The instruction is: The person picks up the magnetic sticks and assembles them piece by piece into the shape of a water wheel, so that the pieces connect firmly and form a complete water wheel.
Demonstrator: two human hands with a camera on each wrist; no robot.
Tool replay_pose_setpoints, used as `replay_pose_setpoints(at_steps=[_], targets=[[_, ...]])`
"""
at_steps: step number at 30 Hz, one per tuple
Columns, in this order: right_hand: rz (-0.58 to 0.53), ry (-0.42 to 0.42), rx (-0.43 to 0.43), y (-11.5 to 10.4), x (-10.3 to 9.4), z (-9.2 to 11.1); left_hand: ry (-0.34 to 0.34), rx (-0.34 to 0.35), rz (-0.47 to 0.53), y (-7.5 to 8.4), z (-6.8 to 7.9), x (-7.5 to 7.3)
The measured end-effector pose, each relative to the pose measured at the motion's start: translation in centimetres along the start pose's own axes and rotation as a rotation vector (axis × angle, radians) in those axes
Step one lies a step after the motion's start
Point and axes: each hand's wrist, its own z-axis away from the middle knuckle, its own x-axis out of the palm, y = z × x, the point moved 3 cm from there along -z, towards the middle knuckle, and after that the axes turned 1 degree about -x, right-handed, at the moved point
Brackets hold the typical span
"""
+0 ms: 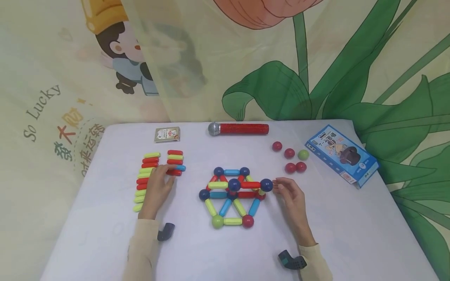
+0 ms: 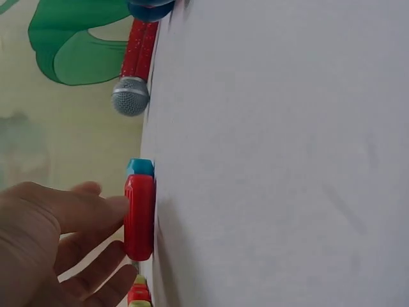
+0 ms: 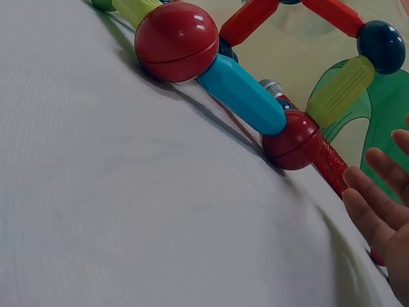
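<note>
My left hand point(image 1: 159, 189) reaches over the shorter column of short magnetic rods. In the left wrist view its thumb touches the end of a red rod point(image 2: 140, 217), the other fingers loosely spread. A blue rod point(image 1: 181, 168) lies just beyond, jutting to the right. To the right stands a frame of balls and coloured rods, with a green ball point(image 1: 217, 221) and a red ball point(image 1: 248, 221) at its front. Raised above its base is a dark blue ball point(image 1: 266, 185). Beside that ball, my right hand point(image 1: 290, 199) holds nothing; its fingers are extended in the right wrist view.
A longer column of rods point(image 1: 143, 181) lies at the left. Behind are a small card box point(image 1: 167, 134) and a red microphone point(image 1: 242, 128). Several loose balls, one of them green point(image 1: 303, 155), sit near a blue box point(image 1: 342, 156) at right. A patterned curtain hangs behind.
</note>
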Motion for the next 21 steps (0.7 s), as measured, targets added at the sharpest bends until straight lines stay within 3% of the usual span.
replay_pose_setpoints(at_steps=[7,14,17,21], targets=[[0.015,0.004,0.010,0.2,0.0,0.0,-0.041,-0.011,-0.107,0.4,-0.4,0.0],[0.008,0.002,0.017,0.3,-0.1,0.0,-0.091,0.082,-0.226,1.1,-1.1,0.7],[0.002,0.001,0.019,0.4,-0.1,0.0,-0.097,0.092,-0.154,1.2,-0.9,1.1],[0.003,0.000,0.019,0.5,-0.1,0.0,-0.065,0.106,0.111,2.3,0.4,1.7]])
